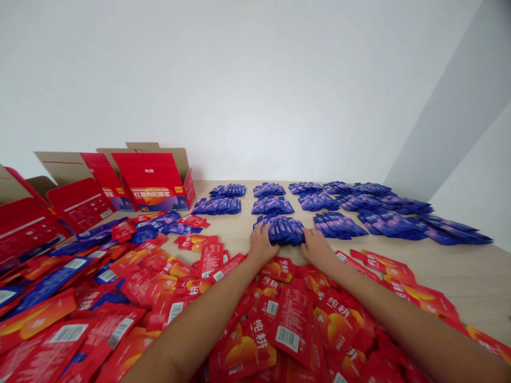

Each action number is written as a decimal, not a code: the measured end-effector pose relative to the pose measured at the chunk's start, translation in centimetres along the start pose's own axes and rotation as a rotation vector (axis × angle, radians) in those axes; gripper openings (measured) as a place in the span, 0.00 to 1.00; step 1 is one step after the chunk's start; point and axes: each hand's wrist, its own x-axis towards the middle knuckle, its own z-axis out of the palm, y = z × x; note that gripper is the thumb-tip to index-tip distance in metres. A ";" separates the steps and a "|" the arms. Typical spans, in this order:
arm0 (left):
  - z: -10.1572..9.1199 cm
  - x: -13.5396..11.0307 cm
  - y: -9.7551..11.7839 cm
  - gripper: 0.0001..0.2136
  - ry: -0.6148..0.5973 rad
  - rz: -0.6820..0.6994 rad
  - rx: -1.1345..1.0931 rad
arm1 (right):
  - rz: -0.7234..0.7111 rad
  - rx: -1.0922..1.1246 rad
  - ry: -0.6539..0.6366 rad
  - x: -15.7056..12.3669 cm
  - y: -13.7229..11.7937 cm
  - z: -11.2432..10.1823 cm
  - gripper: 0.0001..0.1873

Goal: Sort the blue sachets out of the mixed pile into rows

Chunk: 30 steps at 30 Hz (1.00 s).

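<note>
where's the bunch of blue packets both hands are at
In the head view, that blue bunch sits just right of centre, between the left hand and right hand, just beyond the heaped red packets.

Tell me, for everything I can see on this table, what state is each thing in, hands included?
Bundle of flat blue-purple pouches: overlapping in a row.
Left hand: curled at the bundle's left end.
Right hand: fingers at its right end.
Other blue-purple bundles: laid out, not held.
Flat red-orange pouches: loosely heaped.
Mixed red and blue pouches: jumbled at left.
Red printed cardboard boxes: standing, flaps raised.
Pale wood-look tabletop: partly covered.
</note>
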 end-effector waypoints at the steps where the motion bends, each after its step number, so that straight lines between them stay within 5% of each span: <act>1: 0.1 0.0 -0.1 0.35 0.005 0.008 -0.007 | -0.021 -0.011 0.000 -0.2 -0.2 0.0 0.25; 5: 0.2 0.1 -0.3 0.35 0.021 0.028 -0.026 | -0.078 -0.036 0.032 -0.4 -0.7 0.2 0.29; 8: 0.3 0.1 -0.5 0.35 0.036 0.045 -0.046 | 0.005 -0.014 0.064 0.2 -0.3 0.4 0.30; 16: 0.9 0.3 -1.2 0.35 0.076 0.087 -0.123 | 0.086 0.122 -0.043 1.2 0.9 1.3 0.34; 30: -0.1 0.4 -0.1 0.34 0.074 -0.035 -0.110 | 0.111 0.153 -0.033 0.9 2.0 2.0 0.33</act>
